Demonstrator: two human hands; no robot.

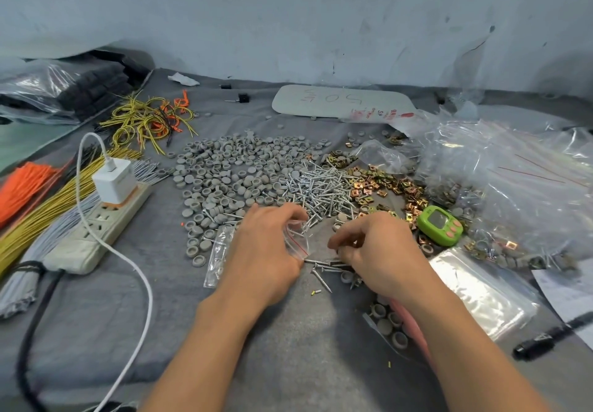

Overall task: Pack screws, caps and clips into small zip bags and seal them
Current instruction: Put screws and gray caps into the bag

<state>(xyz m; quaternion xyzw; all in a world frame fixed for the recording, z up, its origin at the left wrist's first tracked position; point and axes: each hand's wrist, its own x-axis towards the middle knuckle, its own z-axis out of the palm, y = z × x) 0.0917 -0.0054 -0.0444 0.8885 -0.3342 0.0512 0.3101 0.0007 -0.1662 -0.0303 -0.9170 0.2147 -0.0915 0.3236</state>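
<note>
Low over the grey worktop [288,331], both hands reach forward, palms down. The left hand [266,251] curls its fingers [282,211] round a small clear zip bag [298,235]; its contents cannot be told. The right hand [382,251] pinches a few screws [351,244] just right of the bag, with loose screws [324,263] beneath its thumb.

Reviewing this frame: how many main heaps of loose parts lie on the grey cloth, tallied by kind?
Heap of grey caps: 1
Heap of screws: 1
Heap of brass clips: 1
Total: 3
</note>
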